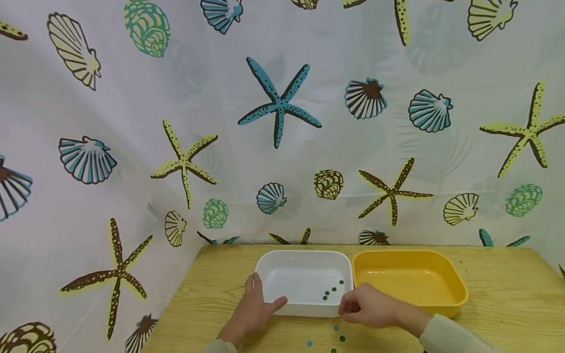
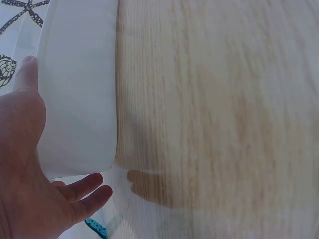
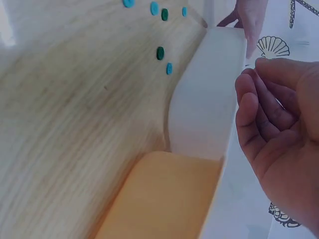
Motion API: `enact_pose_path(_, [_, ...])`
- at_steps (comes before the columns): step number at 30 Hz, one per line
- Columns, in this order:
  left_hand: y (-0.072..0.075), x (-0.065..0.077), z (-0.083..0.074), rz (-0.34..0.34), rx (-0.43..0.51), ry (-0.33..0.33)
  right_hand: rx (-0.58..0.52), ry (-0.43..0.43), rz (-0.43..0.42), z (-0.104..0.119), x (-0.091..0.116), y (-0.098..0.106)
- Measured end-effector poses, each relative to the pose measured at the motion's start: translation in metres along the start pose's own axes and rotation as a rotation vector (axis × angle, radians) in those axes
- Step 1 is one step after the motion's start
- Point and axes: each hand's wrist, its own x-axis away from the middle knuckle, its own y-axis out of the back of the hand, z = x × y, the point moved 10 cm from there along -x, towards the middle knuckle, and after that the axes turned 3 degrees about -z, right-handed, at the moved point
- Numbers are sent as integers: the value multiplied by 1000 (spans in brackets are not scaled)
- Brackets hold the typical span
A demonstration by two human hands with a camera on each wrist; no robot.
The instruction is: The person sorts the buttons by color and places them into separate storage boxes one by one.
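Note:
A white plastic tub (image 1: 299, 283) stands on the table, with several dark green button-like discs (image 1: 335, 289) inside toward its right end. My left hand (image 1: 255, 306) holds the tub's front left corner, thumb at the front rim and fingers round the left side. Above the front right corner hovers my right hand (image 1: 368, 306), fingers curled. In the right wrist view its thumb and index fingertips (image 3: 261, 63) meet, and no object shows between them. In front of the tub lie several loose discs, some blue (image 1: 309, 344), others green (image 1: 342, 338).
A yellow tub (image 1: 410, 282) stands against the white tub's right side. Both are near the back of the wood-grain table (image 1: 503, 298). Behind and at both sides hangs a white curtain (image 1: 310, 158) printed with starfish and shells.

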Motion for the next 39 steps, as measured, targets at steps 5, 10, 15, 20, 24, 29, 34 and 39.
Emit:
enact_pose_path(5, [-1, 1, 0, 3, -1, 5, 26, 14, 55, -5, 7, -14])
enact_pose_path(10, [0, -1, 2, 4, -11, 14, 45, 23, 92, -10, 9, -24])
enact_pose_path(15, [1, -2, 2, 6, -15, 17, 57, 0, 84, -16, 9, -28])
enact_pose_path(20, [2, 0, 2, 4, 2, 16, 78, 5, 54, -21, 8, -31])
enact_pose_path(24, [-1, 0, 3, 8, 19, 17, 65, -20, 48, -28, 8, -35])
enact_pose_path(29, [-4, -1, 4, 18, 20, 30, 47, -31, 47, -33, 10, -37])
enact_pose_path(34, [-4, -1, 6, 17, 27, 42, 59, -4, 43, -28, 8, -37])
enact_pose_path(39, [-6, -3, 8, 14, 31, 51, 66, 32, 67, -23, 6, -40])
